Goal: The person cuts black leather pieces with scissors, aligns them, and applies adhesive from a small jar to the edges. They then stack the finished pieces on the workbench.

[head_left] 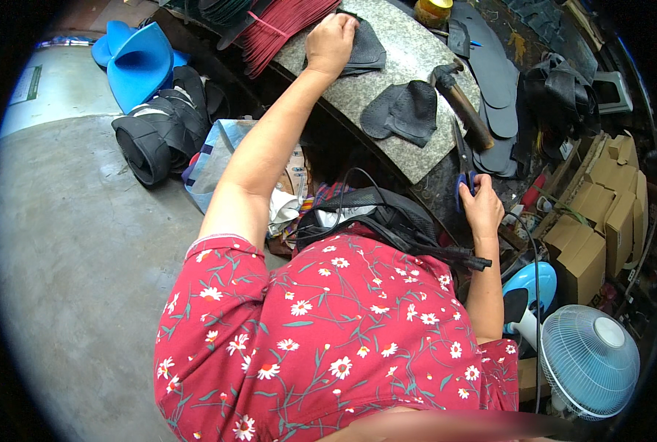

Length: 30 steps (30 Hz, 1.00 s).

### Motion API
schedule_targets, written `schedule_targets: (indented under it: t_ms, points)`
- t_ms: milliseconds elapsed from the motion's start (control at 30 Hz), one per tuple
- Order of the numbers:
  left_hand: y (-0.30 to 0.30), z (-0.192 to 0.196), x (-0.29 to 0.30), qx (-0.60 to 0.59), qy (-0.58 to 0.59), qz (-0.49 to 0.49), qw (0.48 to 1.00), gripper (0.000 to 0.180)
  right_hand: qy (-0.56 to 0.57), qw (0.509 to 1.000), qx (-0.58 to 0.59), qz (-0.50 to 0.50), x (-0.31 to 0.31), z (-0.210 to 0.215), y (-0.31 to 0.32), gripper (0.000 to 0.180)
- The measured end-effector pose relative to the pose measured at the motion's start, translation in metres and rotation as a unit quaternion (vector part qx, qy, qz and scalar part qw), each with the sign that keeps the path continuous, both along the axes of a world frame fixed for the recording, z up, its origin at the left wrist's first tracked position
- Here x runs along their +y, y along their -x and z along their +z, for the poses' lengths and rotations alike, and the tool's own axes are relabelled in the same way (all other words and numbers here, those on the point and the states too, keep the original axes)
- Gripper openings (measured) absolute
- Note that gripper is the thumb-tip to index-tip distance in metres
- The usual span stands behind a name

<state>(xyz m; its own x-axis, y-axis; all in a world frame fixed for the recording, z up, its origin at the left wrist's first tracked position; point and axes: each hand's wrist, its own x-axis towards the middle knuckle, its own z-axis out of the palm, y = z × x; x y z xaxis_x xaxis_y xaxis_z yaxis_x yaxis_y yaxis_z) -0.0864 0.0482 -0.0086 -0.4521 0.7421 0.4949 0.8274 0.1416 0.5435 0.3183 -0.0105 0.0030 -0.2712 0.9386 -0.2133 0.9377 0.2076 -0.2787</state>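
Observation:
My left hand (330, 46) reaches to the far side of a speckled grey stone slab (417, 55). Its fingers are curled at the edge of a small stack of black textured leather pieces (367, 50) and seem to pinch the top one; the fingertips are partly hidden. Close to the slab's right edge, my right hand (483, 206) grips scissors (462, 151) by their blue handles, the blades pointing away from me. More black leather pieces (402, 114) lie overlapped in the middle of the slab. A hammer (467, 110) with a wooden handle rests beside them.
A bundle of red strips (280, 33) lies left of my left hand. Grey sole-shaped sheets (494, 77) and a yellow tub (433, 11) are beyond the hammer. Cardboard boxes (593, 214) and a blue fan (590, 361) stand right. Black rolled material (151, 140) sits on the left floor.

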Motion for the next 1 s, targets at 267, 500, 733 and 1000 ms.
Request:
schedule_targets:
  t_ms: [267, 500, 733, 1000]
  points:
    - [-0.033, 0.0, -0.009, 0.223, 0.184, -0.134, 0.948, 0.031, 0.011, 1.0, -0.005, -0.012, -0.001, 0.002, 0.001, 0.039]
    - [-0.027, 0.002, -0.011, 0.251, 0.202, -0.187, 0.928, 0.033, 0.003, 1.0, -0.004, -0.008, -0.001, 0.0, 0.0, 0.04]
    - [-0.019, -0.003, -0.007, 0.155, 0.154, -0.159, 0.963, 0.022, -0.008, 1.0, 0.008, -0.001, -0.002, -0.002, -0.002, 0.039]
    - [-0.021, 0.024, 0.024, 0.043, -0.196, -0.035, 0.979, 0.012, -0.008, 1.0, 0.011, -0.01, -0.002, -0.002, -0.001, 0.038]
